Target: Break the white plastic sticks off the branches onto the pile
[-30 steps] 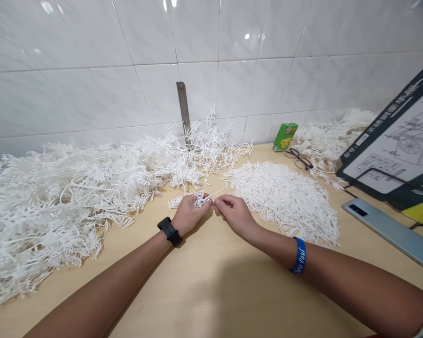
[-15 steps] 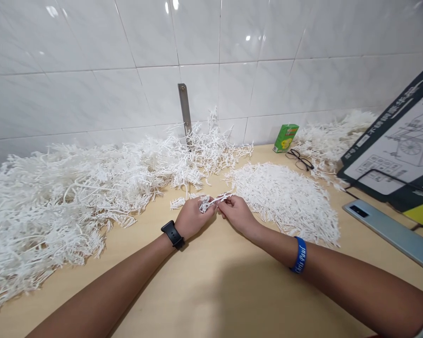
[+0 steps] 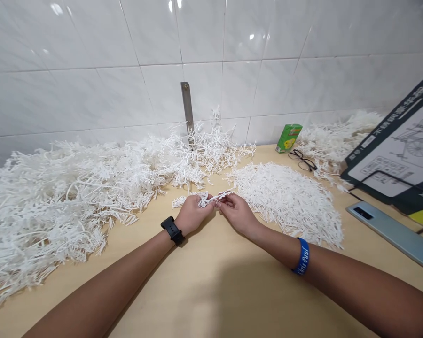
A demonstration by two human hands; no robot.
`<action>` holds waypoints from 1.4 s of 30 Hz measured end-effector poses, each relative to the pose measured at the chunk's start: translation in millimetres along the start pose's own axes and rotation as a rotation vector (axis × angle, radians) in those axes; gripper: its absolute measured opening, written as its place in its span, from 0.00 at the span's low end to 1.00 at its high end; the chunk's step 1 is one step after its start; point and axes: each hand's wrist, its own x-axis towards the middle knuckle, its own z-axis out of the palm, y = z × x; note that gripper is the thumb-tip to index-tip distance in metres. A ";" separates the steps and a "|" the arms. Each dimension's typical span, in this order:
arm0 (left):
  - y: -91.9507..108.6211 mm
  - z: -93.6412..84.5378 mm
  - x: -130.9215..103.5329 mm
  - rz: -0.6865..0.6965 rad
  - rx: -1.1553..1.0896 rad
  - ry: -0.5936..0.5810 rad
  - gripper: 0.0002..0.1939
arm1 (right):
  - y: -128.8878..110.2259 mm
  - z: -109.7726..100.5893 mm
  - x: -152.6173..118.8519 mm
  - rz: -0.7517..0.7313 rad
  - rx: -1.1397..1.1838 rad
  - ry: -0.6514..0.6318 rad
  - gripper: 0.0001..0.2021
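Observation:
My left hand [image 3: 193,215], with a black watch at its wrist, is closed on a small bunch of white branching strands [image 3: 205,199]. Close beside it my right hand [image 3: 238,213] pinches the right end of the same strands; the fingertips of both hands nearly meet. A large tangled heap of white strands [image 3: 74,188] spreads over the left and back of the table. To the right of my hands lies a flatter pile of short white pieces [image 3: 285,197].
A metal strip [image 3: 187,112] stands against the tiled wall. At the right are a green box [image 3: 288,138], black-framed glasses [image 3: 305,162], another white heap [image 3: 338,136], a large printed carton [image 3: 395,155] and a phone [image 3: 395,234] on the wooden table [image 3: 183,291].
The view has shifted slightly, so the surroundings sit a little further right. Both hands stay together on the strands, with only slight finger movement.

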 end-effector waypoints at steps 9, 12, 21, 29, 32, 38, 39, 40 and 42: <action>-0.6 -3.1 1.2 -0.063 -0.056 -0.006 0.16 | -13.9 -0.2 -6.3 -0.075 -0.053 -0.018 0.03; 0.1 -3.0 0.7 -0.030 -0.064 0.004 0.15 | -14.8 -1.2 -6.0 -0.033 -0.020 -0.025 0.07; 6.5 -0.9 -2.5 0.053 -0.049 -0.047 0.15 | -2.1 -1.1 0.3 0.031 0.096 0.014 0.12; 2.1 -0.8 -1.3 0.037 -0.033 -0.029 0.15 | -0.8 -1.8 0.5 -0.019 0.070 -0.022 0.11; 3.4 -1.0 -1.7 0.015 -0.011 -0.021 0.16 | -2.3 -1.7 -2.0 -0.059 0.018 -0.019 0.10; 4.9 -1.5 -0.7 -0.009 -0.010 -0.018 0.15 | -3.5 -0.5 -4.5 -0.105 -0.037 -0.001 0.09; 4.9 -1.6 -0.4 -0.014 -0.011 -0.020 0.15 | -3.5 -0.5 -4.7 -0.114 -0.040 -0.001 0.08; 4.7 -1.7 -0.2 -0.016 -0.017 -0.025 0.15 | -3.5 -0.4 -5.1 -0.121 -0.046 0.001 0.08; 4.4 -2.1 0.2 -0.008 -0.040 -0.037 0.15 | -4.3 -0.3 -6.1 -0.137 -0.069 0.011 0.08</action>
